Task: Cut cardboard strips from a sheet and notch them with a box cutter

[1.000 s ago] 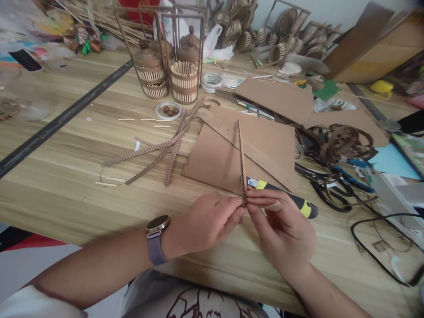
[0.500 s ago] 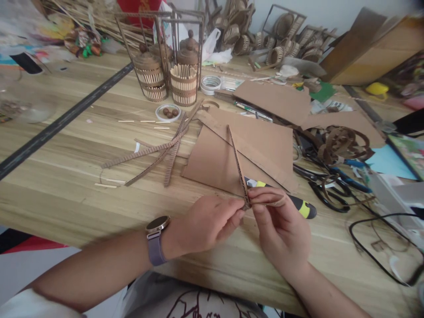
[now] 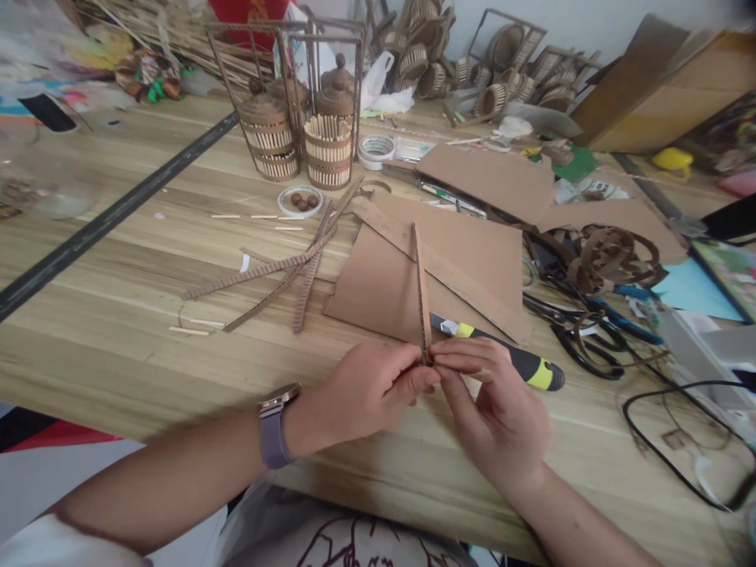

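Note:
A thin corrugated cardboard strip (image 3: 420,291) stands nearly upright over the wooden table. My left hand (image 3: 369,390), with a watch on its wrist, pinches the strip's lower end from the left. My right hand (image 3: 496,409) pinches the same end from the right, fingertips meeting the left hand's. Just behind my right hand a yellow-and-black utility knife (image 3: 508,358) lies on the table, its blade end under the edge of a flat brown cardboard sheet (image 3: 472,260).
Loose corrugated strips (image 3: 283,268) lie to the left of the sheet. Two small slatted baskets in wire frames (image 3: 307,134) stand further back, with a tape roll (image 3: 376,148). Scissors (image 3: 582,331), cardboard coils (image 3: 614,256) and a black cable (image 3: 667,441) crowd the right side.
The strip's top swung left and then back toward upright. My right fingers, which held a curled peel of the strip half a second ago, have closed again on the strip's lower end.

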The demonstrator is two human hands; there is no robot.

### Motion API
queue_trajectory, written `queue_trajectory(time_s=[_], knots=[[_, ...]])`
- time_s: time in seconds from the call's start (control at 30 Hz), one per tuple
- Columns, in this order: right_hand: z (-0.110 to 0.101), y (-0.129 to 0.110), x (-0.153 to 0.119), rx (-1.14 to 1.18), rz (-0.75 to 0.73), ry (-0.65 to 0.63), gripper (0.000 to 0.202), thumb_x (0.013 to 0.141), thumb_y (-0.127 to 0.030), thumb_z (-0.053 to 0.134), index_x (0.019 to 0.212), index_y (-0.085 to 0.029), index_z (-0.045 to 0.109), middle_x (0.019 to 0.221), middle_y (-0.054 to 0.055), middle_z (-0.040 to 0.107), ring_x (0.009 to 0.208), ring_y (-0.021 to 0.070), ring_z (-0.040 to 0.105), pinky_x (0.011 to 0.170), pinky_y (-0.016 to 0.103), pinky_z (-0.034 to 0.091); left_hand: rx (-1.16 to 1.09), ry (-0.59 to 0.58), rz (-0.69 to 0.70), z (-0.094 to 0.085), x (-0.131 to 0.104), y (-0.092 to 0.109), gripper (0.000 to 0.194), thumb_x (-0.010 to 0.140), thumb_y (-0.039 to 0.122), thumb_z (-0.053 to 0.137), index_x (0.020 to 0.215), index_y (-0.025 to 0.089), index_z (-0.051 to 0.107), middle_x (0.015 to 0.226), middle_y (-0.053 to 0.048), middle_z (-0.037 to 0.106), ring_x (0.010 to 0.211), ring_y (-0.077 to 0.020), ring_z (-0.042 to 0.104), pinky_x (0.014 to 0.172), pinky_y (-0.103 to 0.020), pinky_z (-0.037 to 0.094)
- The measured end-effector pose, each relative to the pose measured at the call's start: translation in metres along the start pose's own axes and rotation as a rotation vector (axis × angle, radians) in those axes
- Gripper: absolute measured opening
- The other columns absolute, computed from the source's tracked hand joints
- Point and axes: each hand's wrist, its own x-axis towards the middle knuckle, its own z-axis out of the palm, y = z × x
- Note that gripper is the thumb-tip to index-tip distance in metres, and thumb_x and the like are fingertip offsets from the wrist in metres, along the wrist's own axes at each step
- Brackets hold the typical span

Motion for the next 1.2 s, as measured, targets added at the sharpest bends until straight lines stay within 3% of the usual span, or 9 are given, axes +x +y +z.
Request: queue_trajectory(time_s=[0.5, 1.0, 1.2], knots=[[0.000, -0.001, 0.001, -0.019, -0.002, 0.013, 0.016, 0.090, -0.009, 0.064, 0.096, -0.024, 0.062, 0.090, 0.002, 0.074, 0.088, 0.0186, 0.071, 0.081, 0.037, 0.053, 0.039, 0.015, 0.038, 0.000, 0.000, 0.001, 0.031, 0.102, 0.027, 0.041, 0.075, 0.019, 0.052, 0.068, -0.001, 0.068, 0.061, -0.0120, 0.062, 0.060, -0.022, 0.040], [0.000, 0.006, -0.009, 0.193, 0.237, 0.025, 0.009, 0.093, -0.017, 0.061, 0.097, -0.026, 0.062, 0.090, 0.003, 0.070, 0.089, 0.0214, 0.067, 0.079, 0.042, 0.055, 0.060, -0.057, 0.070, -0.004, 0.002, 0.003, 0.026, 0.102, 0.026, 0.038, 0.082, 0.020, 0.052, 0.075, -0.002, 0.071, 0.068, -0.0137, 0.066, 0.065, -0.024, 0.046], [-0.002, 0.002, 0.002, -0.035, -0.013, 0.026, 0.016, 0.090, -0.013, 0.065, 0.101, -0.025, 0.061, 0.092, 0.003, 0.073, 0.087, 0.0203, 0.071, 0.081, 0.041, 0.052, -0.014, -0.033, -0.072, -0.003, 0.004, 0.002, 0.029, 0.101, 0.029, 0.039, 0.079, 0.019, 0.055, 0.068, 0.000, 0.068, 0.061, -0.0112, 0.063, 0.059, -0.021, 0.044]])
